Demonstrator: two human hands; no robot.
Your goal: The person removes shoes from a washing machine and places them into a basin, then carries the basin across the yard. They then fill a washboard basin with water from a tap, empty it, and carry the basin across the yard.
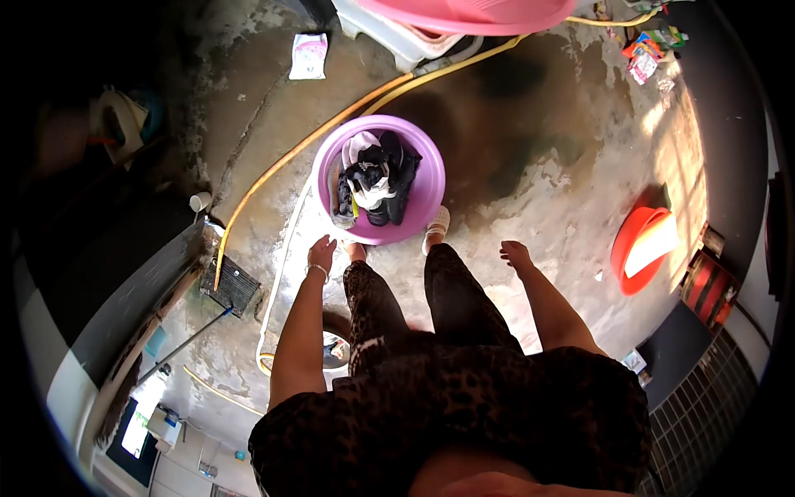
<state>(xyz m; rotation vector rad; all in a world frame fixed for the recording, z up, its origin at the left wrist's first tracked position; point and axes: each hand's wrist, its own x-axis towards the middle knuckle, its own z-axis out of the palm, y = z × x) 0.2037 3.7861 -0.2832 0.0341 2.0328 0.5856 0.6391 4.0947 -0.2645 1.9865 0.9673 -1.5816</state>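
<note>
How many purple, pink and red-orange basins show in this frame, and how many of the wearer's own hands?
Purple basin: 1
Pink basin, partly cut off by the top edge: 1
Red-orange basin: 1
Hands: 2, the left hand and the right hand
Total: 5 (3 basins, 2 hands)

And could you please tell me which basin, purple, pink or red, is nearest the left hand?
The purple basin, holding black and white items just ahead of the left hand; the pink basin and red basin lie farther off.
</note>
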